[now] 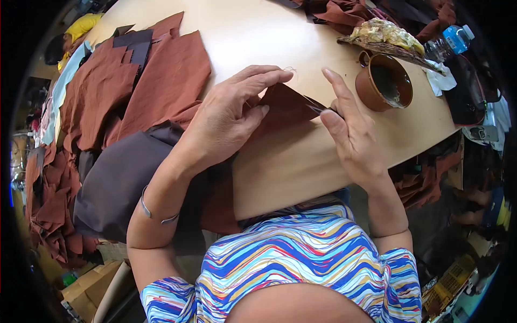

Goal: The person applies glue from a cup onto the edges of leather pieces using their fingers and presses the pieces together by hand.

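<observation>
Near the middle of the view, my left hand (226,116) is closed on a dark reddish-brown cloth piece (285,110), pinched between thumb and fingers and raised above the table. Loose threads show at its fingertips. My right hand (350,126) is closed around a small dark pointed tool (318,105), its tip at the cloth's right edge; the index finger points up. What kind of tool it is cannot be made out clearly. Dark cloth (126,177) and reddish-brown cloth pieces (167,86) lie beside and under my left forearm.
On the pale table (280,180), a brown mug (371,91) stands right of my right hand. Behind it are a wrapped yellowish item (385,36) and a plastic bottle (455,40). More cloth (51,215) hangs at the left; a cardboard box (91,288) sits below.
</observation>
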{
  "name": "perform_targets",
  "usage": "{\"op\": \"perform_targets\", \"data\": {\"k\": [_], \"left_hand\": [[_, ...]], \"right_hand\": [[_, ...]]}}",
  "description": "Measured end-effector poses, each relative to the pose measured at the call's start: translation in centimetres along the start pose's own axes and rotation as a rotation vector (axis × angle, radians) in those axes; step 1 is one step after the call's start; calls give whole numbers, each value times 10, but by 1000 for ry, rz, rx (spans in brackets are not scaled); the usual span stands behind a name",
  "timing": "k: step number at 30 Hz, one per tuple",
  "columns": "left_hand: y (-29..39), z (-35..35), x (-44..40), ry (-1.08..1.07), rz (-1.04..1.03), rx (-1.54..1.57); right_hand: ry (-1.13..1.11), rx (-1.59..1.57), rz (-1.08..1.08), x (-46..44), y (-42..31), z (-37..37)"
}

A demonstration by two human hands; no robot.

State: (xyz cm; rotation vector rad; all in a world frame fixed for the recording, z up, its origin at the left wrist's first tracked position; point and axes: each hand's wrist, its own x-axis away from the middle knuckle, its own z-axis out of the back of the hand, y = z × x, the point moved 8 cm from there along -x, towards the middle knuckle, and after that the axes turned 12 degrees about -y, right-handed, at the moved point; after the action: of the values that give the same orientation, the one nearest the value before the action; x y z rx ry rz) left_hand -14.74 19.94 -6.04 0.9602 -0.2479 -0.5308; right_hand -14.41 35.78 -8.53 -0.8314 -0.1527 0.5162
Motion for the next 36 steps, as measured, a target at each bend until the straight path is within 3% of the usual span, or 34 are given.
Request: {"op": "perform_targets", "data": {"k": [5, 11, 13, 18, 20, 22, 24, 27, 30, 33, 34, 36], "left_hand": [[5, -3, 1, 22, -68, -2], [8, -5, -2, -11, -98, -89], [8, -3, -1, 5, -63, -44], [-3, 1, 3, 80, -17, 39], [-7, 1, 4, 99, 17, 113], [-15, 3, 5, 109, 18, 18], [-15, 6, 3, 40, 111, -140], [-5, 0, 0, -13, -146, -284], [18, -3, 4, 133, -184, -371], [34, -16, 8, 76, -264, -339], [39, -21, 9, 86, -346, -338], [48, -25, 12, 119, -384, -324]], "right_hand": [[31, 37, -68, -19, -1, -3], [116, 69, 14, -26, -13, -3], [169, -18, 43, -18, -12, 4], [438, 126, 203, 38, 10, 45], [585, 78, 49, 70, 52, 71], [653, 224, -222, 92, 88, 100], [597, 436, -526, 95, 121, 119], [453, 879, -700, 87, 152, 130], [640, 1099, -84, 76, 115, 133], [611, 287, -133, 67, 63, 114], [442, 216, 88, 51, 27, 89], [135, 46, 283, 25, -22, 44]]}}
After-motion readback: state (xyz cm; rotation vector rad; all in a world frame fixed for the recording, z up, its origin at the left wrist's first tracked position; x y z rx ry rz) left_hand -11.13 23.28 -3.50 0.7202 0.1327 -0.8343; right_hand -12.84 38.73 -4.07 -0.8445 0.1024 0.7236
